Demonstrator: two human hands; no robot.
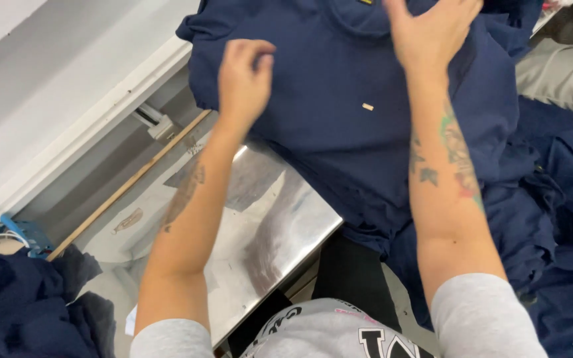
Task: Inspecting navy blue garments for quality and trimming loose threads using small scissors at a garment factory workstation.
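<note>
A navy blue garment (339,113) lies spread over a shiny metal table (266,225), with a small pale tag on its front. My left hand (243,79) hovers over the garment's left part with fingers curled loosely and nothing visibly in them. My right hand (432,30) is higher up near the garment's collar, fingers spread, resting on or just above the cloth. Both forearms are bare and tattooed, reaching out of grey sleeves.
More navy cloth (552,219) is heaped at the right and another dark pile (28,305) sits at the lower left beside a blue plastic basket (24,232). A white ledge (81,99) and a wooden stick (127,182) run along the left.
</note>
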